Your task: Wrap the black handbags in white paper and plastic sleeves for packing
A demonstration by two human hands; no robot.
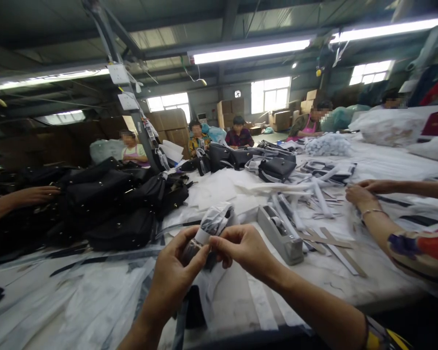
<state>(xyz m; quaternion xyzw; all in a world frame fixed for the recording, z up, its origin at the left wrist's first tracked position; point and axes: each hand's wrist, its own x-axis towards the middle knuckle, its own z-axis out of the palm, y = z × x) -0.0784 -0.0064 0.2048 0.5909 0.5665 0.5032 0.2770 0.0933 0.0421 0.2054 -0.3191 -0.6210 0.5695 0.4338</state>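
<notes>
My left hand (175,272) is closed round a coiled dark strap bundle (216,218) with clear plastic over it and a white band across its middle. From the other side, my right hand (246,250) pinches the edge of the same bundle with thumb and fingers. The bundle is held above the table in front of me, its lower part hidden by my fingers. A grey tape dispenser (282,236) stands just to the right of my right hand. Beneath my hands, dark straps (195,306) and clear plastic lie at the table's near edge.
Black bags (120,228) are heaped on the left, with another person's hand (36,195) on them. At right, a co-worker's hands (363,192) work over strips. Cardboard strips (332,243), white sheets (219,187) and more bags (277,167) cover the table (237,306).
</notes>
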